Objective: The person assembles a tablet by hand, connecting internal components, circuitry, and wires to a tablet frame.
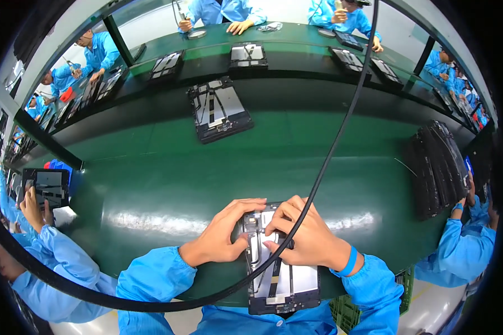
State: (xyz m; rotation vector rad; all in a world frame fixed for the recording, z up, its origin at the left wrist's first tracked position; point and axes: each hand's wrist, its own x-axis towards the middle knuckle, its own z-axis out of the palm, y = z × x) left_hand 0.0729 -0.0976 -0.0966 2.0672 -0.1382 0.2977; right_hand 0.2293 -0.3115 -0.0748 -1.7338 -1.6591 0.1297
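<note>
An opened tablet (299, 282) lies in front of me, its inside facing up, with silver panels, dark ribbon cables and a black frame. My left hand (222, 231) holds its upper left corner, fingers stretched along the top edge and thumb on the left side. Over the tablet's upper part, my right hand (307, 234) bends its fingers into a pinch with the thumb close by. Whatever is between those fingertips is too small and too covered to make out. A thick black cable (341, 125) crosses in front of the right hand and the tablet.
Another opened tablet (221, 109) lies farther back on the green table (167, 173). A stack of black tablet-shaped parts (437, 170) stands at the right. At left, a co-worker's hand (33, 209) holds a tablet (49, 187). More tablets (248, 54) line the far bench, where people sit.
</note>
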